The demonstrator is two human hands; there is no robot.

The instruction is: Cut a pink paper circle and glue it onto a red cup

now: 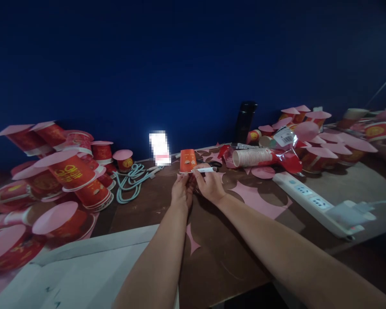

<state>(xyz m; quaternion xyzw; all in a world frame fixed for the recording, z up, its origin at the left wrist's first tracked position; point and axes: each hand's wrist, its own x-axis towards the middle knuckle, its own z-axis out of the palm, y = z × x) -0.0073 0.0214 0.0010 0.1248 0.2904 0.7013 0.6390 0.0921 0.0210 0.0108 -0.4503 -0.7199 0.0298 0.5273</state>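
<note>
An orange-red paper cup (pixel 188 160) with gold print stands rim-down over the middle of the table. My left hand (pixel 181 189) has its fingers closed around the cup's lower edge. A slim white pen-like tube (pixel 206 170) is pinched in my right hand (pixel 211 184), its tip close to the cup's rim. Whether it is a marker or a glue tube I cannot tell. A small black object (pixel 216 164) shows just behind my right hand. Pink paper scraps (pixel 260 199) with round cut-outs lie to the right of my hands.
Red cups topped with pink discs (pixel 67 171) pile up on the left, more (pixel 324 150) at the back right. Nearby are a sleeve of nested cups (pixel 252 157), a black flask (pixel 245 120), a power strip (pixel 312 201), a coiled cable (pixel 130 184) and a white board (pixel 93 274).
</note>
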